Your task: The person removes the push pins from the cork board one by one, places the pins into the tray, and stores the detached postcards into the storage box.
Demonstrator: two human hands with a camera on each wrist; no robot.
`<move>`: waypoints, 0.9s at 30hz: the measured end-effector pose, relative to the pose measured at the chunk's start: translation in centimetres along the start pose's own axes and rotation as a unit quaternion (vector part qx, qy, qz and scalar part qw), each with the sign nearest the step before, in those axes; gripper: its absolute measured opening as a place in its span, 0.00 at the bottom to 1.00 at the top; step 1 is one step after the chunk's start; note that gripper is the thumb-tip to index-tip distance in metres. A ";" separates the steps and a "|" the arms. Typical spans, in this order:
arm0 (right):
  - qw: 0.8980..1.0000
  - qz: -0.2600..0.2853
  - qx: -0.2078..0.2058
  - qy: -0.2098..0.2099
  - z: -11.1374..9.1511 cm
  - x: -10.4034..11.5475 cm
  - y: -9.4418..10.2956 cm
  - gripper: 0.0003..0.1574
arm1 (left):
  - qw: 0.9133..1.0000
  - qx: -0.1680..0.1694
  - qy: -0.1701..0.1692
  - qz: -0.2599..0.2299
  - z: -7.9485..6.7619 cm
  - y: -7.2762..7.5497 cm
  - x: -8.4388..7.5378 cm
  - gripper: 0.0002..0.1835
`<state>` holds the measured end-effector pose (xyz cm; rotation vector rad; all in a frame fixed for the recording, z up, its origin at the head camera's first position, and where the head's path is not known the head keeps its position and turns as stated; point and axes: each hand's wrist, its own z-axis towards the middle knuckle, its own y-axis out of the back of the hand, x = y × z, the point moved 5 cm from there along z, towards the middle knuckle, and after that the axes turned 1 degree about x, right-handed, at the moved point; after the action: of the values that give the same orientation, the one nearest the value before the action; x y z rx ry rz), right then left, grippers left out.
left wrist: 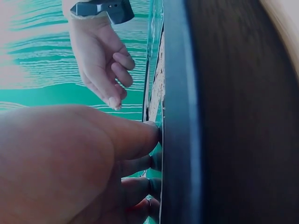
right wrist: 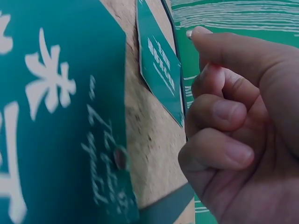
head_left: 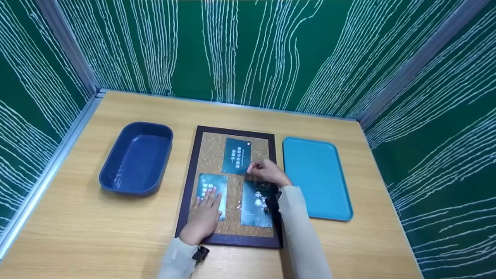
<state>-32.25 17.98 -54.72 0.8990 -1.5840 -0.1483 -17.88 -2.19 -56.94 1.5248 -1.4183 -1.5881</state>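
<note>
A dark-framed cork board (head_left: 235, 193) lies on the table with three teal printed cards on it. My left hand (head_left: 203, 221) rests with straight fingers on the lower left card (head_left: 211, 181), fingertips pressing its surface. Above the board, between the top card (head_left: 236, 155) and the lower right card (head_left: 255, 211), is my right hand (head_left: 269, 172). Its thumb and index finger pinch a small pale pin (right wrist: 189, 33), mostly hidden by the fingertips; the other fingers are curled. A small round reddish tack (right wrist: 120, 158) sits near an edge of the lower right card.
A deep navy tub (head_left: 135, 162) stands left of the board. To the right lies a flat turquoise tray (head_left: 319, 178), partly behind the right forearm. Green panels with white streaks (head_left: 255, 50) enclose the back and sides of the wooden table (head_left: 97, 236).
</note>
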 end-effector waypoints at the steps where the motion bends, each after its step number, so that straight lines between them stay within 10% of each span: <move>1: 1.000 0.000 -0.003 0.001 -0.1 -0.1 0.2 0.08 | 1.000 0.001 0.000 0.001 0.0 0.0 0.0 0.30; 27: 0.995 0.028 -0.075 -0.067 -3.1 -4.6 6.5 0.12 | 1.000 -0.006 0.001 0.009 0.1 -0.1 0.0 0.30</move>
<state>-32.67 26.54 -53.91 0.7403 -1.6968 -0.2902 -17.90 -2.09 -57.05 1.5030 -1.4152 -1.5823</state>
